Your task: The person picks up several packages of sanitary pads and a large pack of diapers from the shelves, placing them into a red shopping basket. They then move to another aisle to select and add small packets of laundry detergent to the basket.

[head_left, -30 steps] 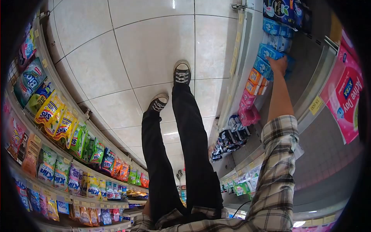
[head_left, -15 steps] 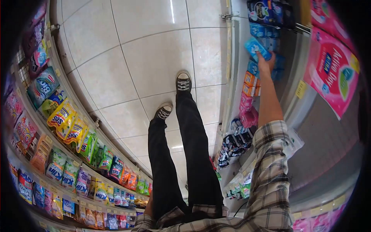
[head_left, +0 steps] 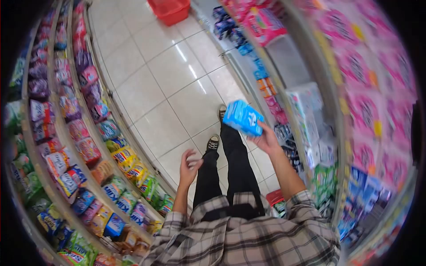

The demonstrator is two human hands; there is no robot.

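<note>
A small bright-blue pack (head_left: 241,117) with a white print is in my right hand (head_left: 267,141), held over my legs in the middle of the aisle. My fingers grip its lower right end; I cannot read the lettering. To the left, my left hand (head_left: 191,166) is in the air with its fingers apart and slightly bent, holding nothing. A gap separates it from the blue pack. Similar blue packs (head_left: 259,68) sit on the low right shelf, beside orange packs (head_left: 267,88) and pink packs (head_left: 277,110).
Shelves of detergent bags, including yellow bags (head_left: 128,162), line the left side. On the right, upper shelves carry large pink packs (head_left: 359,111) and white packs (head_left: 304,106). A red basket (head_left: 171,12) rests on the tiled floor (head_left: 146,80) ahead.
My right hand has brought the blue pack from the right shelf to the middle. My left hand has risen from my side into view. The camera view has shifted, and the red basket now shows.
</note>
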